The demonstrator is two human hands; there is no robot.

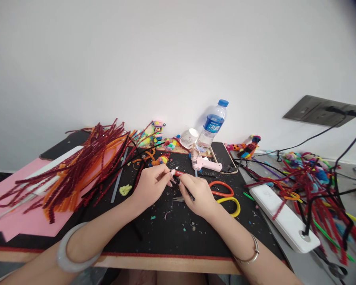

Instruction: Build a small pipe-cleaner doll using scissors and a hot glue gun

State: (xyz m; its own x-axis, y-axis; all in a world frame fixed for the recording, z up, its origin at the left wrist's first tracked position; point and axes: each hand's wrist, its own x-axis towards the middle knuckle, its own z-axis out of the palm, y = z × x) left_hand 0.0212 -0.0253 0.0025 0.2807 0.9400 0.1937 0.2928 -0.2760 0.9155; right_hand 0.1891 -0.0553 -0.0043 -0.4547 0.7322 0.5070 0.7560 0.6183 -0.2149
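My left hand (150, 184) and my right hand (197, 194) meet over the middle of a black mat (172, 233). Both pinch a short red pipe cleaner piece (180, 173) held between their fingertips. A thin black pipe cleaner (189, 193) runs under my right fingers. A pale bangle sits on my left wrist, a thin metal bracelet on my right. Scissors with an orange and a yellow handle (225, 194) lie just right of my right hand.
A heap of dark red and orange pipe cleaners (77, 170) lies at the left over pink sheet. A pink glue gun (204, 164), a water bottle (212, 126), a paper cup and small colourful figures stand behind. At the right lie a white power strip (281, 215), cables and more pipe cleaners.
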